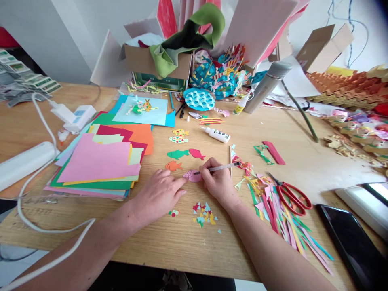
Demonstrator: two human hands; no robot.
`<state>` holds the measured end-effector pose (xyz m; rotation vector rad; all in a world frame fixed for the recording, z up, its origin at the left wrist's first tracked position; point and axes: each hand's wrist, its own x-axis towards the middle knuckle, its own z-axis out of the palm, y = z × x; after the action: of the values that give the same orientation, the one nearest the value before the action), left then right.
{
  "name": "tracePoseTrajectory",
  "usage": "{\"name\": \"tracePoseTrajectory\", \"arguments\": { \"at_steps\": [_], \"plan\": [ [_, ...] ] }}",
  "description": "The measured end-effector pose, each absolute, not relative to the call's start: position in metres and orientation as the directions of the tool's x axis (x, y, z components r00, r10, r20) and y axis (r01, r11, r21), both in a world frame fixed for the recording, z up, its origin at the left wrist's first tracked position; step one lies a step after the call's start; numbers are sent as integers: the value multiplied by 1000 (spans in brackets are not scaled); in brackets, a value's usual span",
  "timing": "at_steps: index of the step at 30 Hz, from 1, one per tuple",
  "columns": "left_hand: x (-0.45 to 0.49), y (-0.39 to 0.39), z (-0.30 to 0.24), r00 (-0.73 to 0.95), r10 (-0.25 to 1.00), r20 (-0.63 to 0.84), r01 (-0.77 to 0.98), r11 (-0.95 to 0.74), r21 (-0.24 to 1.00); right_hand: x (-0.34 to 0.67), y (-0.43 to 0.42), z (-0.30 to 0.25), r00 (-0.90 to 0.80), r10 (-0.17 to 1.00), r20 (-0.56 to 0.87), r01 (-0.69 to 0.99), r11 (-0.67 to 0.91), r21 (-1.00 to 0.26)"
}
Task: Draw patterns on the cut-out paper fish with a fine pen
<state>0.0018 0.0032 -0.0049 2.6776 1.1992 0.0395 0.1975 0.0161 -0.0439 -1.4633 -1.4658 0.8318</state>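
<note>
A pink paper fish (pixel 192 176) with dark dots lies flat on the wooden table. My right hand (pixel 214 178) is closed around a slim pen (pixel 226 166), its tip on the fish's right part. My left hand (pixel 162 189) lies flat with fingers apart, a fingertip touching the fish's left end. Above are an orange paper fish (pixel 173 166), a green one (pixel 178 154) and a red one (pixel 197 154). Two yellowish dotted fish (pixel 178 140) lie farther up. Small paper bits (pixel 205 214) are scattered below my hands.
Stacked coloured paper (pixel 97 157) lies at left, near a white cable (pixel 21 198). A white glue bottle (pixel 216 134) lies beyond my right hand. To the right are red-handled scissors (pixel 292 196), paper strips (pixel 291 230) and a phone (pixel 348 238). A metal flask (pixel 266 87) stands behind.
</note>
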Motion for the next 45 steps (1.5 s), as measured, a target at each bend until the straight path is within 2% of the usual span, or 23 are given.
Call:
{"name": "tracePoseTrajectory", "arguments": {
  "at_steps": [14,45],
  "plan": [
    [-1,2,-7,673,739,-21,728,-658,193,198,15,-43,75,990,119,398,80,-914],
    [1,2,-5,667,742,-60,736,-644,210,197,18,-45,101,986,132,395,82,-915]
  ]
}}
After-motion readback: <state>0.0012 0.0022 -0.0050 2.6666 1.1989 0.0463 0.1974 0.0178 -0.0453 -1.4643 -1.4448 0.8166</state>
